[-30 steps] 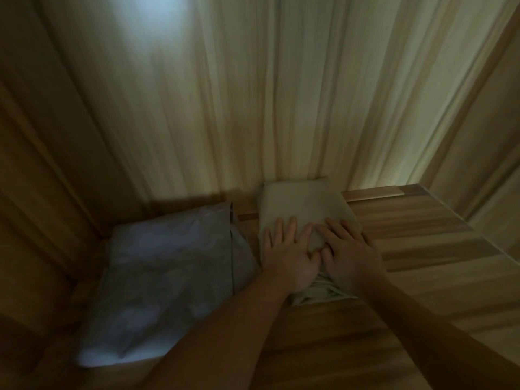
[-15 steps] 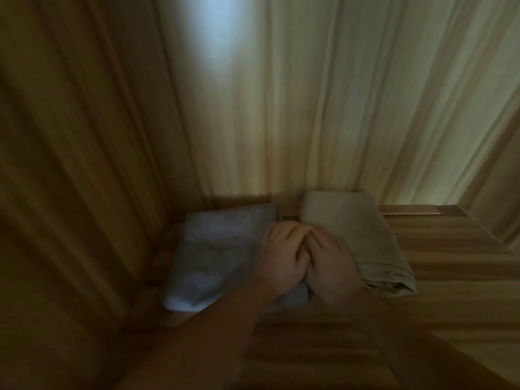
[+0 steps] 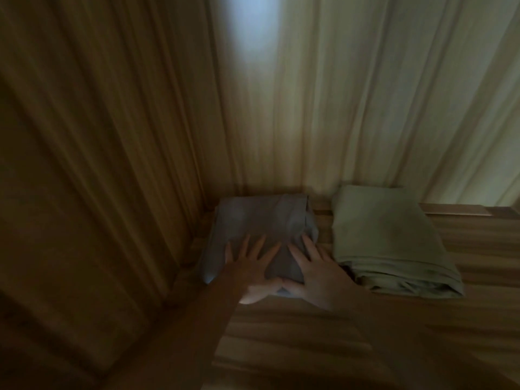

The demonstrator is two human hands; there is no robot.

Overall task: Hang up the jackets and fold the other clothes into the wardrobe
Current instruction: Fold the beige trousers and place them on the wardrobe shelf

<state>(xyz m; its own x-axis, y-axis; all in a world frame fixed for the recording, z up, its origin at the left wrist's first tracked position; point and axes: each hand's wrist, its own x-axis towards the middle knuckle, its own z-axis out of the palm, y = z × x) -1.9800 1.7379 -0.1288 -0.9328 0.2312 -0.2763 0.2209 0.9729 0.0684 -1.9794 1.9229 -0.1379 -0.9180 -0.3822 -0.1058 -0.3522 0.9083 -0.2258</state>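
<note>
I look into a dim wooden wardrobe. A folded grey-blue garment (image 3: 261, 218) lies in the back left corner of the shelf (image 3: 309, 333). Both my hands lie flat on its near half with fingers spread: my left hand (image 3: 250, 268) on the left part, my right hand (image 3: 315, 271) on the right part, thumbs nearly touching. To the right, a small gap away, sits a folded pale green garment (image 3: 385, 240). Neither hand touches it.
The wardrobe's left side wall (image 3: 98, 178) rises close beside the grey-blue garment. The back panel (image 3: 337, 94) stands right behind both piles. Bare wooden shelf stretches in front of the piles and off to the right.
My hands left the pale green garment, moved left onto the grey-blue one, and went from curled together to flat and spread. The view swung left.
</note>
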